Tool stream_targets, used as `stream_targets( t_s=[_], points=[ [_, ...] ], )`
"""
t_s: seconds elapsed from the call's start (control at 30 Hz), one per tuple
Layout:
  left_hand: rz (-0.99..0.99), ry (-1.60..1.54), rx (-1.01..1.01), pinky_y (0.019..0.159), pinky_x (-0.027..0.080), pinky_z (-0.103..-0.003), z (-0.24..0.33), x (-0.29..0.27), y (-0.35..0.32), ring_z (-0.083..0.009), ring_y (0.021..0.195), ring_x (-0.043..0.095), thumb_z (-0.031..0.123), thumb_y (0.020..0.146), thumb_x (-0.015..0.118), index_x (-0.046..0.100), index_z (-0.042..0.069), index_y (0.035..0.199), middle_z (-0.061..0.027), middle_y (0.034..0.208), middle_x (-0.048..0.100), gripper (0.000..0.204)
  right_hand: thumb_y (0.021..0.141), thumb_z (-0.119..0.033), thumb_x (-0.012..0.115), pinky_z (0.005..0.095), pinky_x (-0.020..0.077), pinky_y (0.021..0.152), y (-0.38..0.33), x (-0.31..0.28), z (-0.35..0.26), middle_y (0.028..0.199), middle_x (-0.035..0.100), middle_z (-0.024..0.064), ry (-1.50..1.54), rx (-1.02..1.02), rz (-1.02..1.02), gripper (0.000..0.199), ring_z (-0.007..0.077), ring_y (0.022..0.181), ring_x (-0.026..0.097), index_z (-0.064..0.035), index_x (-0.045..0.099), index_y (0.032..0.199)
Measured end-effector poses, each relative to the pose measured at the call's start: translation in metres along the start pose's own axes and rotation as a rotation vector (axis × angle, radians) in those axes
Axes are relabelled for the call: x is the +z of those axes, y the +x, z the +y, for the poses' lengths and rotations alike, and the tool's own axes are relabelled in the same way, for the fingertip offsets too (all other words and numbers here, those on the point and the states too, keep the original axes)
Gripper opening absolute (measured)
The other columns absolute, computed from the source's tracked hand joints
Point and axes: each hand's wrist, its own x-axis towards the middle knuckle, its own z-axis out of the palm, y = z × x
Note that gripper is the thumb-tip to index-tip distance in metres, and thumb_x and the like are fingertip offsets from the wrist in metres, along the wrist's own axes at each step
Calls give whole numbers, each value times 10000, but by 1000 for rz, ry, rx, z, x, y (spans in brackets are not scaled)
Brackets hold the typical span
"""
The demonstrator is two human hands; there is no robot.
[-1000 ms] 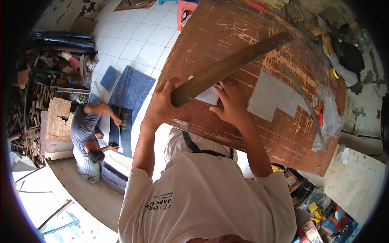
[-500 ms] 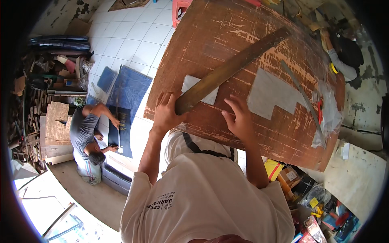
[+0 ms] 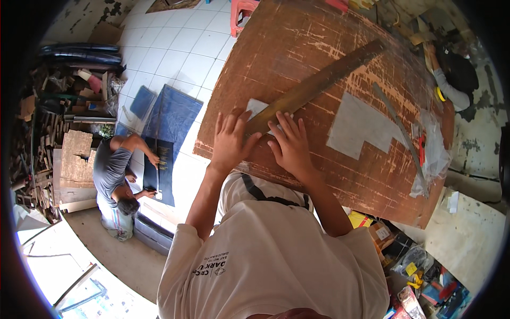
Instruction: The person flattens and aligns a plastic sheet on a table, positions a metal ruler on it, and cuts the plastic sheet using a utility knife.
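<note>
A long, flat, dark brown strip [image 3: 324, 80] lies slantwise across a scratched brown board [image 3: 276, 64]. Its near end reaches my left hand [image 3: 229, 142], whose fingers are stretched out and whose thumb is against the strip. My right hand [image 3: 291, 148] rests with fingers spread at the strip's lower edge, over a small pale grey sheet [image 3: 257, 106]. That sheet is partly under the strip and partly hidden by my hands. To the right sits a larger pale grey sheet [image 3: 355, 127] with a stepped edge. Both hands are open.
A thin dark strip [image 3: 396, 119], red-handled tool [image 3: 422, 149] and clear plastic [image 3: 436, 154] lie on the board's right side. At left, a person [image 3: 114, 170] works on dark sheets on the floor. Another person's arm [image 3: 451, 90] shows at far right. A red stool [image 3: 243, 13] stands behind.
My right hand has moved left, down onto the small sheet and the strip's edge. My left hand has loosened from the strip's end and stretched its fingers forward.
</note>
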Motion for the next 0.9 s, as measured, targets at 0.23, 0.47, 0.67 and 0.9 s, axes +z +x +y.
stream_targets(
  t_s=[0.23,0.47,0.67,0.9],
  points=[
    [-28,68,45,1269,205,-601,-11,35,31,-319,1563,339,316,1050,571,516,105,1534,-136,1659,407,531,1009,-315,603,714,212,1202,-9,18,-5,1630,422,175,-82,-10,-33,533,373,1521,381,-139,553,1510],
    [-136,159,64,1285,163,-597,-17,48,32,-291,1577,323,318,1078,505,482,116,1575,-104,1694,370,538,1028,-314,569,713,214,1200,-11,20,-1,1637,422,172,-94,-6,-34,511,362,1530,372,-148,559,1511],
    [-127,155,67,1284,173,-590,-20,52,31,-291,1571,337,300,1079,492,488,104,1569,-118,1680,395,528,1021,-299,577,706,224,1200,-12,23,1,1623,457,152,-102,-5,-11,500,331,1526,394,-154,578,1500],
    [-126,136,68,1276,190,-591,-19,50,33,-313,1566,340,280,1072,503,505,94,1555,-131,1676,396,517,1011,-276,589,703,231,1201,-12,23,1,1622,464,131,-104,16,-10,504,318,1526,396,-171,578,1504]
  ],
)
